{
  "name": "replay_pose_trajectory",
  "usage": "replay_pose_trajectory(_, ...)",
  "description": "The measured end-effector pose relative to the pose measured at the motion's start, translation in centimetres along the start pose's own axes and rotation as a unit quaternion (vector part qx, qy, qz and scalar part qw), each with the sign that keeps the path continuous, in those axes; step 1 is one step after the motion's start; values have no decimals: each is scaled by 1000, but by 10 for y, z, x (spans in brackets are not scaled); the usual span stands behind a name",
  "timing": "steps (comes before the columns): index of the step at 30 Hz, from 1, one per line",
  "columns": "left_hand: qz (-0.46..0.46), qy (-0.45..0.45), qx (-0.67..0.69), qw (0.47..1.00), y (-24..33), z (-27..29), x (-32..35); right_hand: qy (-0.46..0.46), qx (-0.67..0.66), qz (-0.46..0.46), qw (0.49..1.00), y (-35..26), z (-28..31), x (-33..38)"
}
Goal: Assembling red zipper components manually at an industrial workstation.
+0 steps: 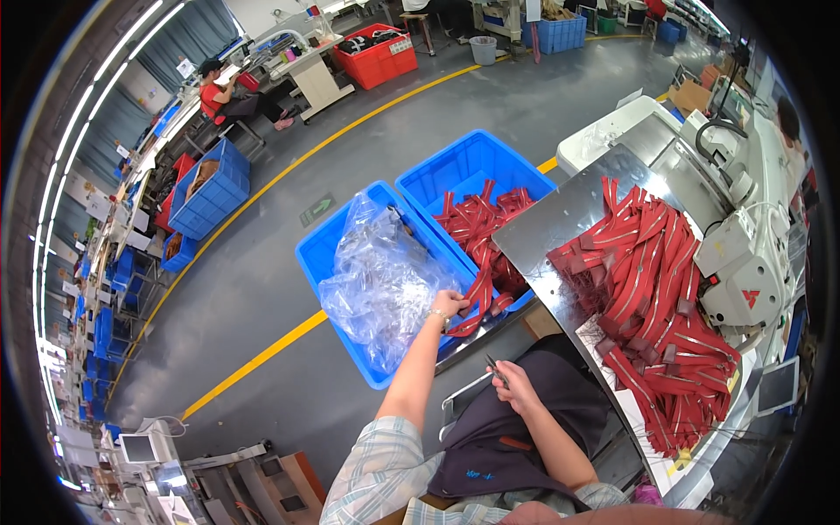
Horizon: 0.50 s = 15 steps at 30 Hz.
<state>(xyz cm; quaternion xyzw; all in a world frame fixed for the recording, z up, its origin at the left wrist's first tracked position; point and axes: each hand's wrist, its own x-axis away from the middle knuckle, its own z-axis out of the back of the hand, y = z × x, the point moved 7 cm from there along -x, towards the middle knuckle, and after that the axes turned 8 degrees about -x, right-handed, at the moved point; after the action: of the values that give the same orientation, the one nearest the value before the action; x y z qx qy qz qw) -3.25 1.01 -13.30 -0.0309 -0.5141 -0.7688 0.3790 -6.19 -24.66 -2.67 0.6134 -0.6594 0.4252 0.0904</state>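
Note:
Red zipper strips (477, 219) lie heaped in the right-hand blue bin (477, 156), and a few trail over its near rim. At that rim my left hand (448, 304) is closed on the end of a red zipper (472, 322); its fingertips are partly hidden. Beside it, the left-hand blue bin (357, 360) holds clear plastic bags (381, 276), their contents hard to make out. Over my lap, my right hand (516, 388) is closed around small dark thread snips (495, 372), tips pointing up and away.
On the metal worktable (535, 229) to my right lies a large pile of red zippers (647, 297), next to a white machine head (739, 271). Further off are a red bin (376, 59), blue bins (210, 191) and a seated person (229, 96). Yellow lines (254, 360) mark the floor.

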Motion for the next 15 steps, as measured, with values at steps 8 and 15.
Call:
replay_pose_trajectory(8,-16,65,94,993,53,50,31,12,37,23,999,-12,12,-1)
replay_pose_trajectory(15,-198,279,211,916,65,91,61,8,58,29,998,-11,1,-5)
